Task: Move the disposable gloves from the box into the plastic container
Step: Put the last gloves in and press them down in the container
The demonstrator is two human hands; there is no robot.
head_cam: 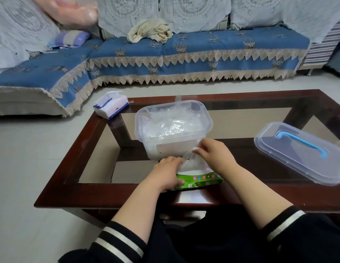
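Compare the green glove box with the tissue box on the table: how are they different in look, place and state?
The green glove box lies at the table's near edge, while the tissue box sits at the far left corner. The glove box is green with coloured pictures; the tissue box is white and purple. The left hand holds the glove box and the right hand pinches clear gloves above it; nobody touches the tissue box. Both are open.

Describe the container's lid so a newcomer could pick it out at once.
Start at the dark wooden coffee table with its glass top. On its right side, apart from the open plastic container, lies the lid. It is the only clear, flat piece with a blue handle on top.
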